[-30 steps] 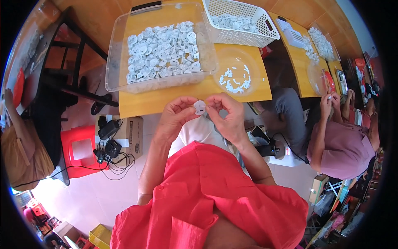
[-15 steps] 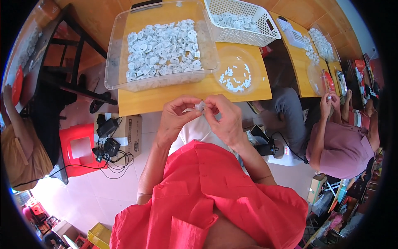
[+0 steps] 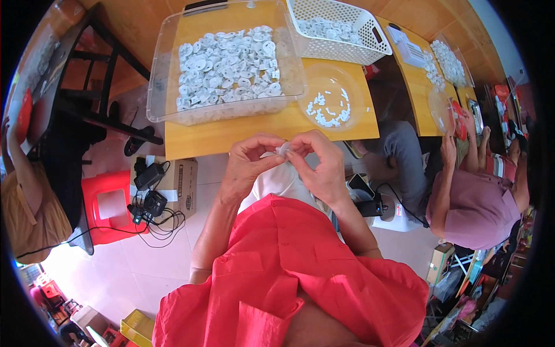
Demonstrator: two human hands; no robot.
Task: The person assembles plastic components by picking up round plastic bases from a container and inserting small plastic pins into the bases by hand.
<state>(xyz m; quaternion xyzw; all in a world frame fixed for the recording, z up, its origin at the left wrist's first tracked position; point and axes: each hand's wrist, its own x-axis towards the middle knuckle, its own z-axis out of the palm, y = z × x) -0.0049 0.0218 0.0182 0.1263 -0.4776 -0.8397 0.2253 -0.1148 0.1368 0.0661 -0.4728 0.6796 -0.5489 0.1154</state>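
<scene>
A small white plastic part [image 3: 282, 150] is pinched between my two hands, just off the near edge of the wooden table [image 3: 231, 139]. My left hand [image 3: 248, 162] grips it from the left with thumb and forefinger. From the other side, my right hand [image 3: 317, 161] pinches the same part; the fingers hide much of it. Beyond my hands stands a clear plastic bin [image 3: 155, 92], with many round white plastic parts [image 3: 228, 69] inside. To its right, a shallow clear round dish [image 3: 312, 75] holds tiny white pieces [image 3: 329, 118].
A white perforated basket [image 3: 347, 53] of similar parts stands at the back right. On the floor at left are a red stool [image 3: 92, 196] and a cardboard box [image 3: 186, 185] with black adapters and cables [image 3: 155, 203]. Co-workers sit at left and right, one in a pink shirt [image 3: 480, 202].
The white part has turned between my fingers and its rounded face now shows. My hands stay in nearly the same place. The co-worker at right has shifted hands toward a red object.
</scene>
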